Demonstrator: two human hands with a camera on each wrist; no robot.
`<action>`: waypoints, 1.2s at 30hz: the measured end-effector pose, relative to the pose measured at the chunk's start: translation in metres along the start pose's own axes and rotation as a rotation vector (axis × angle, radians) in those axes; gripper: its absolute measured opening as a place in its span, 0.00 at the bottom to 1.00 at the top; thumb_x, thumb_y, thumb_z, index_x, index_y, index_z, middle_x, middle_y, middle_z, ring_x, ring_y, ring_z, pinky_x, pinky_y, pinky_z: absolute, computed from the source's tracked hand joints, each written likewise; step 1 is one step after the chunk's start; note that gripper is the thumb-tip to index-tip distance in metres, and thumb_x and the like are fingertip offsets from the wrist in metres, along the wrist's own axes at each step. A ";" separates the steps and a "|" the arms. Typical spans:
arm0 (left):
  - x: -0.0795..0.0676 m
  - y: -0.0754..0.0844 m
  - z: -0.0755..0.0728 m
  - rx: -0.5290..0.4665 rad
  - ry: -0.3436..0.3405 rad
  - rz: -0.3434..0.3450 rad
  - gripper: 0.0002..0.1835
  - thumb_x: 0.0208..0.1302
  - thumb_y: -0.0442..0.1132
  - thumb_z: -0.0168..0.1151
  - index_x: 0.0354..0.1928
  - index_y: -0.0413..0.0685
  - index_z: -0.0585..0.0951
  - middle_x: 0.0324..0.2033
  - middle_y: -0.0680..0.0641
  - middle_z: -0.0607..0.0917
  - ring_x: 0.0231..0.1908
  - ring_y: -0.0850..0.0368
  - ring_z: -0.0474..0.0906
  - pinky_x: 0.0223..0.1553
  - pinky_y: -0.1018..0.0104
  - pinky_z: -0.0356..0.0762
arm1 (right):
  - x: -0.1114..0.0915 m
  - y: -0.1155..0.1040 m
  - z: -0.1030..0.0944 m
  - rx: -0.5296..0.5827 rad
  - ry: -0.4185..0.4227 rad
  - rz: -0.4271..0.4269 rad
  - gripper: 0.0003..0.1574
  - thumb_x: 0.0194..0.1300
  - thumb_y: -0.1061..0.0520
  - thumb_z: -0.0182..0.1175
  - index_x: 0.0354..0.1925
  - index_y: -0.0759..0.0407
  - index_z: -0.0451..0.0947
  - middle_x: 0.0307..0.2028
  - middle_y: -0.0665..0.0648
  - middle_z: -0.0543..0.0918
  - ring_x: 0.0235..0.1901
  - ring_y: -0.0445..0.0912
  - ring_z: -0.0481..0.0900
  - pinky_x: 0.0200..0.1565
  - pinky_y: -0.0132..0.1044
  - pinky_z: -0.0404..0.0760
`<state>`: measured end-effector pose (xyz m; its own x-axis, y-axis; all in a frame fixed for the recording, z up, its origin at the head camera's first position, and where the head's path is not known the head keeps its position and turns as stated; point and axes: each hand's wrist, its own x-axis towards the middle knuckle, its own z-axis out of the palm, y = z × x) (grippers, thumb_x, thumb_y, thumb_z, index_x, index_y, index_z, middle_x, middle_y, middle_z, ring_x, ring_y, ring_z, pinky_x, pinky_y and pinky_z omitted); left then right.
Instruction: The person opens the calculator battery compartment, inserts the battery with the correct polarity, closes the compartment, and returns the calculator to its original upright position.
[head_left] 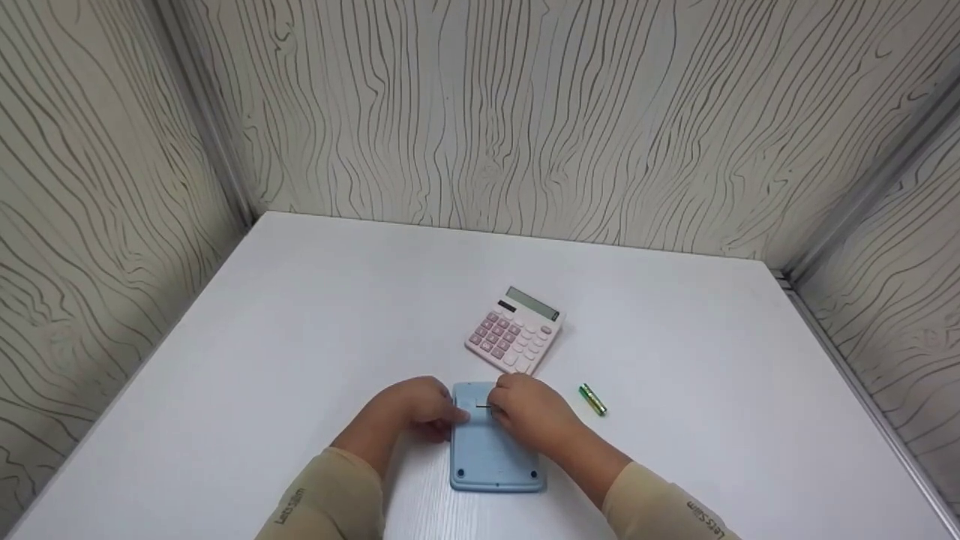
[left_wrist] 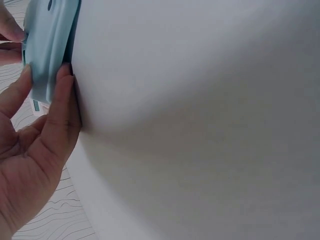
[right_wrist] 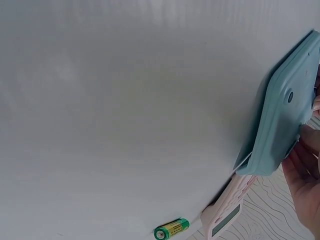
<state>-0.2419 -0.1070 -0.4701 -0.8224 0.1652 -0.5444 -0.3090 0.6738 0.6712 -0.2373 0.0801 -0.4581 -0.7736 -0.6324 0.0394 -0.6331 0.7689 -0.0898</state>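
At the table's (head_left: 225,337) near side, the left hand (head_left: 422,403) grips a blue device (head_left: 491,448), the right hand (head_left: 527,406) pinches its cover (right_wrist: 293,147); a pink calculator (head_left: 517,331) lies far, a battery (head_left: 592,400) right.

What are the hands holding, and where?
The left hand grips the blue device by its left edge; what, if anything, the right hand pinches on its back cannot be told.

I count remotely: blue device (head_left: 491,450), one; at its twelve o'clock, pink calculator (head_left: 517,331), one; at its two o'clock, battery (head_left: 592,400), one; left hand (head_left: 426,405), one; right hand (head_left: 534,411), one; sleeves (head_left: 330,491), two; white tabletop (head_left: 337,315), one; patterned walls (head_left: 487,112), three.
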 end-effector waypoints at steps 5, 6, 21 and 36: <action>0.001 0.000 0.000 -0.013 0.000 0.006 0.12 0.54 0.45 0.65 0.28 0.42 0.80 0.22 0.47 0.83 0.23 0.57 0.78 0.29 0.66 0.77 | 0.000 0.000 0.000 -0.001 -0.005 -0.008 0.06 0.60 0.55 0.58 0.36 0.51 0.81 0.29 0.44 0.73 0.29 0.38 0.69 0.37 0.30 0.76; 0.001 0.000 0.000 -0.012 0.001 0.006 0.12 0.54 0.45 0.65 0.28 0.43 0.80 0.22 0.47 0.83 0.23 0.57 0.78 0.29 0.66 0.77 | 0.000 0.000 0.000 0.001 -0.007 -0.008 0.06 0.60 0.55 0.58 0.36 0.51 0.81 0.29 0.45 0.73 0.30 0.38 0.69 0.37 0.30 0.76; 0.001 0.000 -0.001 0.019 -0.005 0.011 0.13 0.54 0.47 0.65 0.27 0.43 0.80 0.21 0.48 0.83 0.23 0.57 0.78 0.28 0.67 0.77 | -0.003 0.002 0.006 0.020 0.008 -0.035 0.07 0.63 0.54 0.55 0.37 0.52 0.80 0.31 0.45 0.71 0.32 0.38 0.67 0.38 0.30 0.75; -0.004 0.001 -0.001 -0.001 -0.011 0.026 0.12 0.56 0.45 0.64 0.30 0.41 0.81 0.22 0.46 0.83 0.24 0.56 0.79 0.30 0.65 0.77 | -0.009 0.012 -0.005 0.138 -0.126 0.029 0.19 0.58 0.55 0.60 0.49 0.53 0.77 0.39 0.45 0.74 0.43 0.41 0.72 0.50 0.37 0.74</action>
<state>-0.2393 -0.1074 -0.4671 -0.8251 0.1904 -0.5320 -0.2879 0.6684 0.6858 -0.2379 0.0955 -0.4544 -0.7765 -0.6238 -0.0897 -0.5943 0.7721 -0.2251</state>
